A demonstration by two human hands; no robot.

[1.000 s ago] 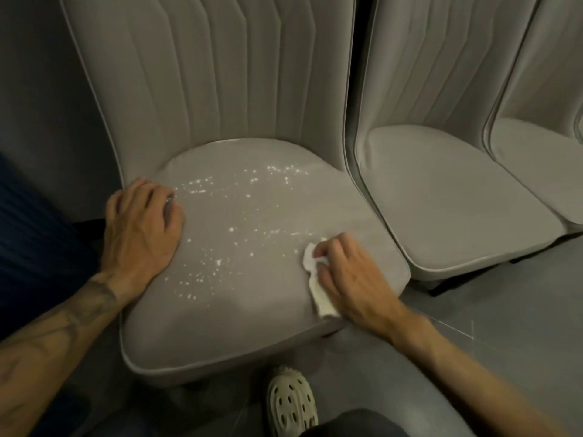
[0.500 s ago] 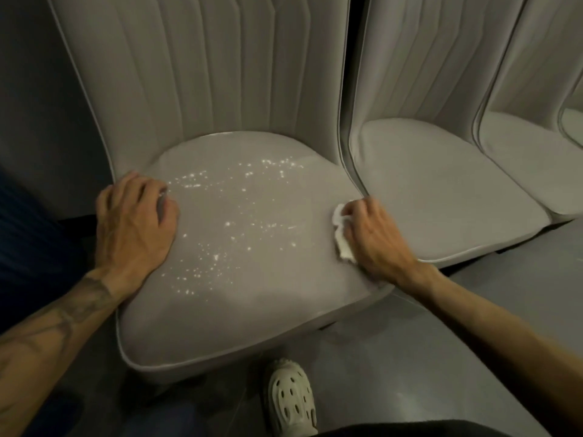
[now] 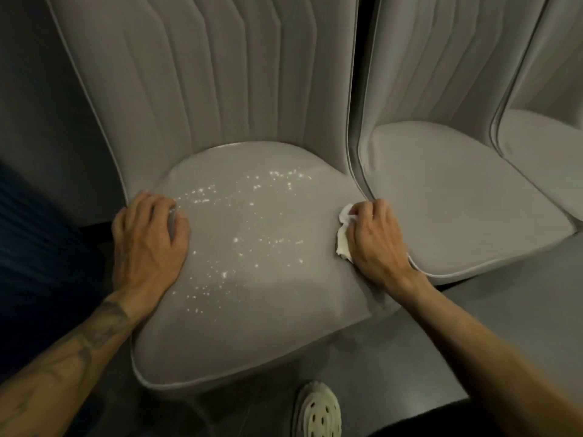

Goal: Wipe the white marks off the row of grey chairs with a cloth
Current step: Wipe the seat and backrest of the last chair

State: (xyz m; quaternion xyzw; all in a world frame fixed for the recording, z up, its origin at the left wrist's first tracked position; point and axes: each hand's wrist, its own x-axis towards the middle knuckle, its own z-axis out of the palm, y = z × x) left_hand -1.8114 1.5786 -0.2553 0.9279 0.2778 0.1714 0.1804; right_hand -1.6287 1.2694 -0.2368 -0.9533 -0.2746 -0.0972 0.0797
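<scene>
While our left hand (image 3: pixel 148 244) lies spread at the seat's (image 3: pixel 252 326) left edge, our right hand (image 3: pixel 377 244) clutches the cloth (image 3: pixel 343 241) at its right edge, white marks (image 3: pixel 239 234) between.

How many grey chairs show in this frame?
3: the speckled chair nearest, a second chair to its right, a third chair cut by the right edge. More may lie beyond.

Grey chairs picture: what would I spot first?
Bright white specks are scattered across the seat of the nearest grey padded chair. The right hand presses a crumpled white cloth at that seat's right edge, and the left hand rests flat on its left side.
</scene>
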